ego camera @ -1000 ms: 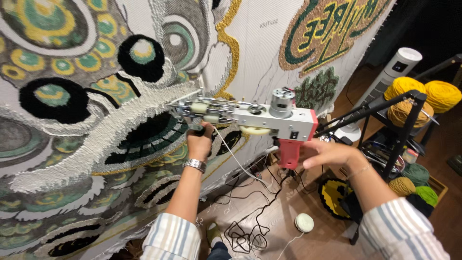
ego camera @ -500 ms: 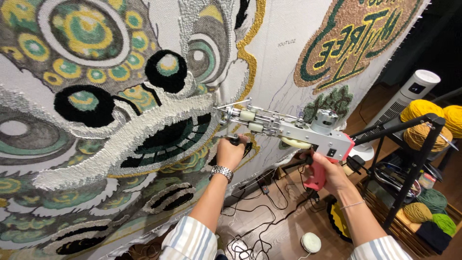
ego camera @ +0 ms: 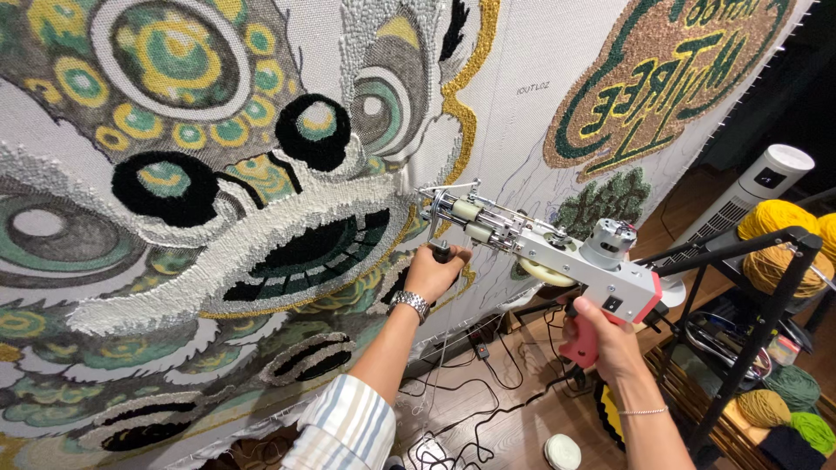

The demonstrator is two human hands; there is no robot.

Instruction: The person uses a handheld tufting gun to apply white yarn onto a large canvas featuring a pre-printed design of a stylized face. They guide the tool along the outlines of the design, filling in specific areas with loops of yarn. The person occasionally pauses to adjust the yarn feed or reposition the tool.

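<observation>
The left hand (ego camera: 438, 271) is wrapped tight around the small black front handle of a grey metal tufting gun with a pink grip (ego camera: 544, 252). The right hand (ego camera: 610, 344) holds the pink grip at the back, fingers closed around it. The gun's thin tip touches a big hanging rug cloth with a green, yellow, black and white face pattern (ego camera: 218, 174). Yellow yarn balls (ego camera: 779, 244) sit on a black metal rack (ego camera: 758, 296) to the right. Black cables (ego camera: 488, 383) lie on the wooden floor (ego camera: 514, 435).
</observation>
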